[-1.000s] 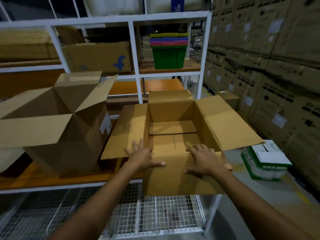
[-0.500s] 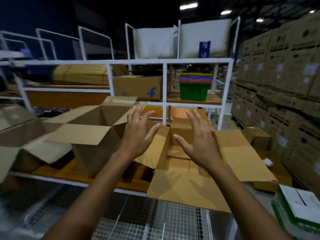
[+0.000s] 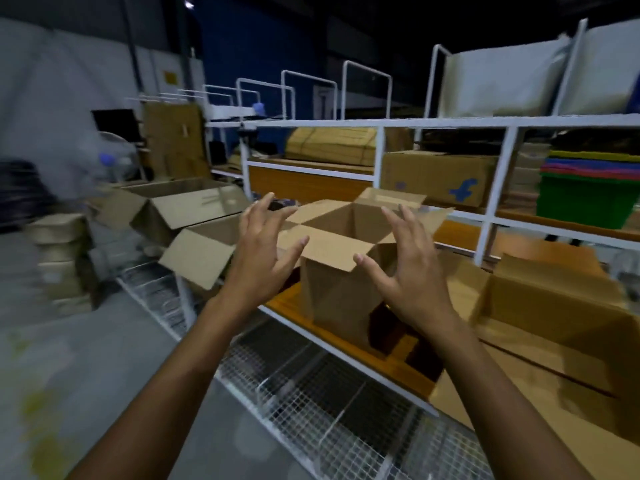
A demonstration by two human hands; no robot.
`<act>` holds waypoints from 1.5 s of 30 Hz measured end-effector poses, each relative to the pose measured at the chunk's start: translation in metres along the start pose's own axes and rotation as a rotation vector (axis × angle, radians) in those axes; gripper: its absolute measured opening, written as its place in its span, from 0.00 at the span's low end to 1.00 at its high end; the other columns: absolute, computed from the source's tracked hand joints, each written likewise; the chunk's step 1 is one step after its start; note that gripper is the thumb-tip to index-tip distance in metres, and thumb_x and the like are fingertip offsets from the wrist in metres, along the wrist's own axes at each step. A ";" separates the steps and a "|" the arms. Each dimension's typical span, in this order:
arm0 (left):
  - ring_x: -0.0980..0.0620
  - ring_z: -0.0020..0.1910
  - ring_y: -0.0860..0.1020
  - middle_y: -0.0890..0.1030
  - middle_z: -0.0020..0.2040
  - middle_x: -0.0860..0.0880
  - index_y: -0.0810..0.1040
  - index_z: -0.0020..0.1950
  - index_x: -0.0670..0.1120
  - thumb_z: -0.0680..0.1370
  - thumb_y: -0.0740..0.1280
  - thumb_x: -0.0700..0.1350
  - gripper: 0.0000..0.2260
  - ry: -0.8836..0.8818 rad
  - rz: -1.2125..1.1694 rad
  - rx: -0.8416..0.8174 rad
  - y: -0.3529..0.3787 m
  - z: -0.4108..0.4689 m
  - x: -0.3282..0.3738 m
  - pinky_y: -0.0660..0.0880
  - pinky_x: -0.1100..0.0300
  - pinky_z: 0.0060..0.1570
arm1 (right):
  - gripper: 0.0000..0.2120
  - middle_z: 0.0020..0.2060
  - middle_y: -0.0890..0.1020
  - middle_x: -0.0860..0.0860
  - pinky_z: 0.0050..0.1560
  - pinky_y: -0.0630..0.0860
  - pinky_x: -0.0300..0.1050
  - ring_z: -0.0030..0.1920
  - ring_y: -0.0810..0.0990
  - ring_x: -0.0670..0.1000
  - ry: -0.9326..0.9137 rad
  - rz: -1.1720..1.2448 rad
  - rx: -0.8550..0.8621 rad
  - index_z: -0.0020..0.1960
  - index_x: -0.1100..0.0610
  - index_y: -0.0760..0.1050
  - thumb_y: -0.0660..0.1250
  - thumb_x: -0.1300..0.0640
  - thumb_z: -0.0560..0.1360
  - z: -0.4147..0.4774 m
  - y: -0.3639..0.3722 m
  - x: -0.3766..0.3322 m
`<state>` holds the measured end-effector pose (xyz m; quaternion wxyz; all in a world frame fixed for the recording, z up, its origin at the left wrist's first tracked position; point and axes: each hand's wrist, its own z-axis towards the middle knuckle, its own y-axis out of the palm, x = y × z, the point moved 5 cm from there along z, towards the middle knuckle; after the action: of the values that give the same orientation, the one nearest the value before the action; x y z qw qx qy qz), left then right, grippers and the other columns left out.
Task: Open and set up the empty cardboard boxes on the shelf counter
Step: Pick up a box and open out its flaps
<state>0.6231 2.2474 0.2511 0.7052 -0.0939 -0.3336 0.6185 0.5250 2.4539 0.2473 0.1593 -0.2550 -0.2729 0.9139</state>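
Currently we are hovering the left hand [image 3: 263, 251] and right hand [image 3: 412, 271] — apart, spread, empty — near the open box [image 3: 334, 299]; a careless swipe could topple it.

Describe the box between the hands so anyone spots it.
On the white metal shelf rack, find the orange wooden counter. The tall brown cardboard box stands at its front edge, flaps spread. Unlike its squat right-hand neighbour, it faces corner-first.
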 end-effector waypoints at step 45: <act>0.44 0.77 0.59 0.62 0.78 0.47 0.66 0.76 0.52 0.79 0.61 0.58 0.26 -0.329 0.235 0.034 -0.052 0.245 -0.819 0.59 0.44 0.74 | 0.29 0.76 0.66 0.51 0.72 0.63 0.50 0.76 0.62 0.50 -0.028 0.484 -0.246 0.76 0.52 0.65 0.68 0.48 0.77 0.419 0.818 -0.231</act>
<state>0.5112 1.4020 0.1754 0.5656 -0.0180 -0.4207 0.7091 0.3578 1.5248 0.1626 -0.0996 -0.3174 -0.3153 0.8888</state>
